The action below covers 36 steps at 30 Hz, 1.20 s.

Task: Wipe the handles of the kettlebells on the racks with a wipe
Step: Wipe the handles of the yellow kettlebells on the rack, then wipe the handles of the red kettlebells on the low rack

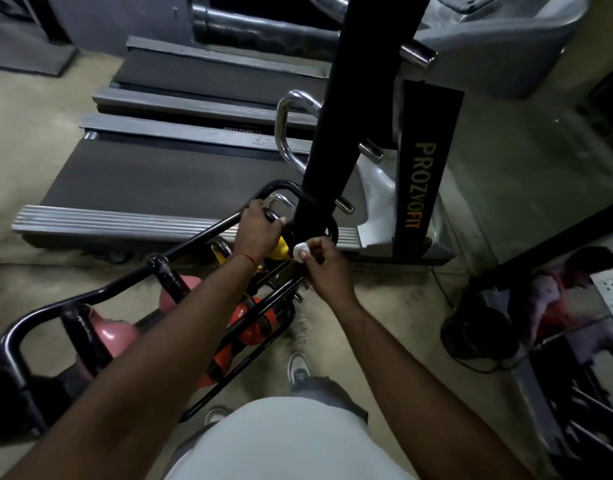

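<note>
A black tubular rack (194, 237) runs from lower left to centre and holds several kettlebells. My left hand (258, 230) grips a black handle at the rack's far end, above a yellow kettlebell (282, 249). My right hand (324, 266) pinches a small white wipe (301, 252) just right of the yellow kettlebell. Two pink kettlebells (107, 332) with black handles sit on the upper tier at left. An orange kettlebell (251, 323) sits on the lower tier, partly hidden by my left forearm.
Treadmills (180, 174) lie on the floor beyond the rack. A black upright post (346, 98) rises right behind the rack's far end, next to a panel lettered PROZYOFIT (424, 181). A mirror (568, 306) stands at right. My shoe (298, 367) is on the floor beside the rack.
</note>
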Each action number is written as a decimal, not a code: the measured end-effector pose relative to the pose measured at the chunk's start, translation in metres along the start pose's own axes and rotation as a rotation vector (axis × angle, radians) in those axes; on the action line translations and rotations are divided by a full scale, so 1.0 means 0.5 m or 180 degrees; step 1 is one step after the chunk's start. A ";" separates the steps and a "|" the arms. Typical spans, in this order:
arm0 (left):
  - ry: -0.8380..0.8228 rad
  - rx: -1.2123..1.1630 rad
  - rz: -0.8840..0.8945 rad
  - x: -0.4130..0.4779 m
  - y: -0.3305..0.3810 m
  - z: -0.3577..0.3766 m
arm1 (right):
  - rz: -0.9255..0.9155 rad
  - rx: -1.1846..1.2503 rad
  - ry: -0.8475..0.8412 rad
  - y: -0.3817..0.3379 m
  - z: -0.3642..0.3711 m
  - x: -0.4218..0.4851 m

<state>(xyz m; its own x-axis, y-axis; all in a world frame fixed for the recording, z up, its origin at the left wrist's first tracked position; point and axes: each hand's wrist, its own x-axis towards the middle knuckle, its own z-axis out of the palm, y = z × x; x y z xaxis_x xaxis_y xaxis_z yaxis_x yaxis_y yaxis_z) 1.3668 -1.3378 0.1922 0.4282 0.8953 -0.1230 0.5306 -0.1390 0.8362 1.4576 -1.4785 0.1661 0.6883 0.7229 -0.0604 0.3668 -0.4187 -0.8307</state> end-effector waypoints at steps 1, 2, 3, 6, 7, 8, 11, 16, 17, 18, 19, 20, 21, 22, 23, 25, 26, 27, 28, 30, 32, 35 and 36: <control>0.0086 -0.0126 -0.0004 -0.016 0.003 0.003 | 0.0185 0.0353 -0.0067 -0.001 -0.004 -0.008; 0.0153 -0.0259 0.0015 -0.034 0.003 0.006 | 0.0363 0.0724 -0.0146 -0.001 -0.010 -0.019; 0.0184 -0.0392 0.0010 -0.054 0.001 0.008 | 0.0506 0.1058 -0.0223 0.000 -0.016 -0.031; 0.0170 -0.0695 -0.0072 -0.125 -0.006 0.008 | 0.0771 0.1627 -0.0338 -0.005 -0.042 -0.067; 0.0125 -0.0804 -0.0071 -0.149 -0.013 0.009 | 0.0832 0.1719 -0.0362 -0.002 -0.049 -0.078; 0.0050 -0.0931 -0.0088 -0.175 -0.023 0.011 | 0.0885 0.1772 -0.0403 0.004 -0.053 -0.089; -0.0048 -0.1162 -0.0247 -0.255 -0.069 0.021 | 0.0965 0.1807 -0.0619 0.025 -0.059 -0.117; 0.0186 -0.1107 -0.0703 -0.409 -0.140 0.049 | 0.1012 0.1891 -0.1184 0.066 -0.051 -0.189; 0.0238 -0.1091 -0.0815 -0.439 -0.155 0.058 | 0.1024 0.1886 -0.1285 0.079 -0.050 -0.205; 0.0290 -0.1064 -0.0937 -0.469 -0.172 0.067 | 0.1043 0.1861 -0.1394 0.093 -0.048 -0.220; 0.0329 -0.1028 -0.1040 -0.499 -0.185 0.075 | 0.1071 0.1837 -0.1501 0.110 -0.047 -0.234; 0.0363 -0.0987 -0.1131 -0.529 -0.193 0.080 | 0.1109 0.1830 -0.1593 0.126 -0.045 -0.249; 0.0409 -0.0972 -0.1220 -0.556 -0.206 0.085 | 0.1147 0.1817 -0.1673 0.141 -0.044 -0.265; 0.0460 -0.0973 -0.1294 -0.581 -0.216 0.088 | 0.1182 0.1775 -0.1752 0.154 -0.042 -0.280; 0.0500 -0.0977 -0.1361 -0.602 -0.231 0.090 | 0.1208 0.1702 -0.1829 0.165 -0.040 -0.295; 0.0542 -0.0965 -0.1476 -0.636 -0.260 0.087 | 0.1265 0.1554 -0.1965 0.179 -0.032 -0.323; 0.0544 -0.0921 -0.1519 -0.649 -0.276 0.084 | 0.1313 0.1522 -0.2014 0.183 -0.026 -0.335; 0.0534 -0.0868 -0.1560 -0.661 -0.294 0.082 | 0.1362 0.1503 -0.2049 0.186 -0.018 -0.347; 0.0527 -0.0814 -0.1611 -0.670 -0.310 0.078 | 0.1401 0.1491 -0.2068 0.189 -0.009 -0.357; 0.0544 -0.0746 -0.1687 -0.679 -0.342 0.065 | 0.1437 0.1414 -0.2090 0.193 0.014 -0.373; 0.0479 -0.0718 -0.1747 -0.677 -0.375 0.050 | 0.1455 0.1271 -0.2125 0.196 0.045 -0.385; 0.0366 -0.0595 -0.1692 -0.661 -0.436 0.032 | 0.1377 0.1109 -0.2088 0.204 0.103 -0.391; 0.0352 -0.0494 -0.1629 -0.652 -0.460 0.028 | 0.1340 0.1092 -0.2083 0.208 0.127 -0.390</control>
<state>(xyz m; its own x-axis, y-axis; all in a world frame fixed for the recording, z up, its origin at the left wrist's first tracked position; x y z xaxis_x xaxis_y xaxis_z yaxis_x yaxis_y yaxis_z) 1.1154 -1.6037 0.0328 0.0597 0.8724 -0.4851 0.5332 0.3829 0.7544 1.3219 -1.6281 0.0564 0.1853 0.7606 -0.6223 -0.1216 -0.6106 -0.7825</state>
